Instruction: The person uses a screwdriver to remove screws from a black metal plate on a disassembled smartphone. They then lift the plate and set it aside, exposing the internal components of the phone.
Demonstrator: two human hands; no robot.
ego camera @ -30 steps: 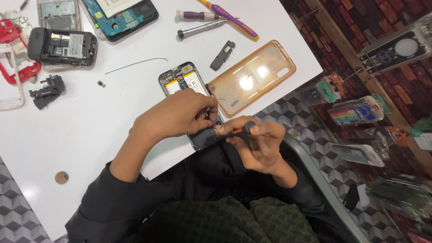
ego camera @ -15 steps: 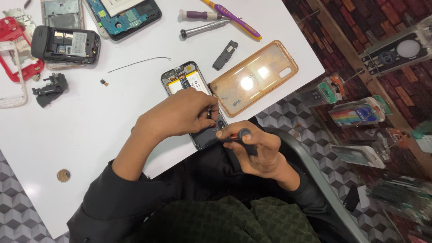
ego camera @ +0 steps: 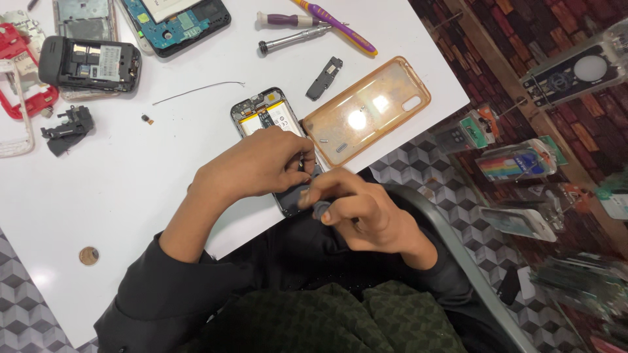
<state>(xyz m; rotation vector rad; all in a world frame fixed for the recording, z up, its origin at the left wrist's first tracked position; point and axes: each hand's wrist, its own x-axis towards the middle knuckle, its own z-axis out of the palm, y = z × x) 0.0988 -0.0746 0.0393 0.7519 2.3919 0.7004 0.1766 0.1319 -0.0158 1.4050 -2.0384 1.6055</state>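
Observation:
An opened smartphone (ego camera: 267, 116) with its back off lies at the near edge of the white table (ego camera: 131, 189), battery and board showing. My left hand (ego camera: 258, 165) rests over its lower half and pins it down. My right hand (ego camera: 356, 206) is just off the table edge, fingers closed around a small dark screwdriver handle (ego camera: 320, 209) whose tip points into the phone's lower end, hidden under my fingers. A translucent orange phone case (ego camera: 366, 111) lies right beside the phone with a small screw in it.
A purple-handled tool (ego camera: 340, 26) and a metal screwdriver (ego camera: 288, 40) lie at the far edge. A black part (ego camera: 324, 77), a thin wire (ego camera: 196, 91), dismantled phones (ego camera: 88, 64) and a coin (ego camera: 89, 255) are to the left. Shelves with packaged goods (ego camera: 517, 163) stand right.
My right hand has turned and shifted slightly on the screwdriver handle at the phone's lower end. The left hand has stayed on the phone.

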